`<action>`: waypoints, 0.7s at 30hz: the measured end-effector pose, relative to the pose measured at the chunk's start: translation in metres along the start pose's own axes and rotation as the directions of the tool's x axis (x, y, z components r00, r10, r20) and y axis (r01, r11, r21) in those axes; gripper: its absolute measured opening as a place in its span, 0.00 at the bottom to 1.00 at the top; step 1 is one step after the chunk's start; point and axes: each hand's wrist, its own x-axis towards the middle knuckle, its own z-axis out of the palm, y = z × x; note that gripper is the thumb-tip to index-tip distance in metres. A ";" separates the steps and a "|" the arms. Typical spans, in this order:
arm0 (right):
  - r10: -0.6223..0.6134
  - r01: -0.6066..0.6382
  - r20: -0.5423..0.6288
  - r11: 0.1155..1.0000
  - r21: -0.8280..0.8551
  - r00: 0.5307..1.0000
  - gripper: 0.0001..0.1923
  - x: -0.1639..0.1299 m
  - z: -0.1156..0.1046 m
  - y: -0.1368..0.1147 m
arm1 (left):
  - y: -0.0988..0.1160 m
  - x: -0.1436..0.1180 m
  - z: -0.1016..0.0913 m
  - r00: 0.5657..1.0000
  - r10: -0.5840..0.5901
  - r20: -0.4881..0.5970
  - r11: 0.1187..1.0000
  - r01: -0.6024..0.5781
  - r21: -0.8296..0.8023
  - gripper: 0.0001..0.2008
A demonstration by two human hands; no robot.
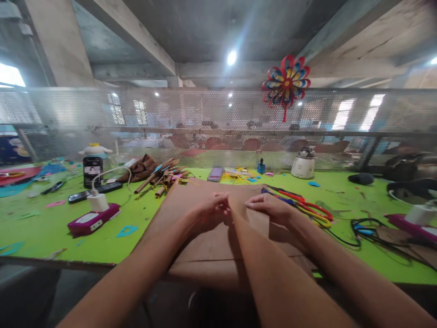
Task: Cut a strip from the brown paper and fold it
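A large brown paper sheet (205, 246) lies on the green table (51, 228) in front of me. My left hand (211, 212) and my right hand (269, 207) meet at its middle, fingertips almost touching. Both pinch a long brown paper fold (259, 255) that rises from the sheet between my forearms toward the camera. My left fingers are curled tight on the top of the fold. My right hand lies flatter, fingers together and pointing left at the fold's top edge.
Red and yellow scissors (314, 212) lie just right of my right hand, with black cables (365, 228) beyond. Rolled brown paper sticks (164, 177) are piled at the back left, near a phone (92, 171), a white charger (97, 200) and a pink box (92, 221). A mesh fence (218, 123) bounds the table's far side.
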 end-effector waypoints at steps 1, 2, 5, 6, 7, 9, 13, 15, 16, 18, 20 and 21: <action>0.006 -0.006 0.008 0.999 -0.052 1.000 0.16 0.002 0.002 0.001 | 0.001 -0.002 0.001 0.999 -0.012 -0.030 1.000 0.011 -0.026 0.19; 0.006 -0.006 0.003 0.993 -0.121 1.000 0.15 0.004 0.004 0.002 | 0.001 -0.004 0.002 0.998 -0.041 -0.041 0.998 0.039 -0.047 0.21; -0.041 0.023 -0.040 0.922 -0.386 0.998 0.11 0.010 0.011 0.003 | 0.001 -0.011 0.006 0.991 -0.131 0.008 0.990 0.131 0.048 0.23; -0.077 0.046 -0.048 0.885 -0.464 0.996 0.11 0.011 0.013 0.004 | 0.001 -0.012 0.006 0.992 -0.125 0.023 0.983 0.121 0.136 0.22; -0.119 0.075 -0.050 0.847 -0.526 0.992 0.10 0.012 0.014 0.004 | 0.001 -0.011 0.005 0.995 -0.099 0.030 0.967 0.089 0.238 0.20; -0.199 0.131 -0.045 0.783 -0.608 0.979 0.11 0.014 0.016 0.005 | -0.001 -0.008 0.001 0.999 -0.020 0.041 0.905 0.001 0.426 0.16; -0.252 0.180 -0.012 0.725 -0.665 0.968 0.12 0.015 0.013 0.008 | -0.005 0.000 -0.008 0.997 0.047 0.068 0.812 -0.078 0.578 0.14; -0.236 0.176 0.001 0.723 -0.668 0.972 0.12 0.013 0.011 0.009 | -0.006 0.002 -0.011 0.990 0.120 0.079 0.764 -0.142 0.630 0.11; -0.230 0.166 -0.007 0.722 -0.672 0.973 0.12 0.012 0.010 0.010 | -0.006 0.002 -0.011 0.983 0.162 0.091 0.731 -0.182 0.657 0.09; -0.241 0.154 -0.033 0.712 -0.685 0.970 0.12 0.010 0.009 0.011 | -0.007 0.003 -0.012 0.968 0.218 0.123 0.669 -0.240 0.703 0.07; -0.277 0.171 -0.042 0.695 -0.698 0.960 0.12 0.009 0.009 0.012 | -0.008 0.004 -0.012 0.963 0.232 0.135 0.622 -0.253 0.741 0.07; -0.294 0.186 -0.033 0.683 -0.706 0.955 0.12 0.009 0.009 0.014 | -0.008 0.004 -0.011 0.962 0.236 0.135 0.599 -0.253 0.760 0.08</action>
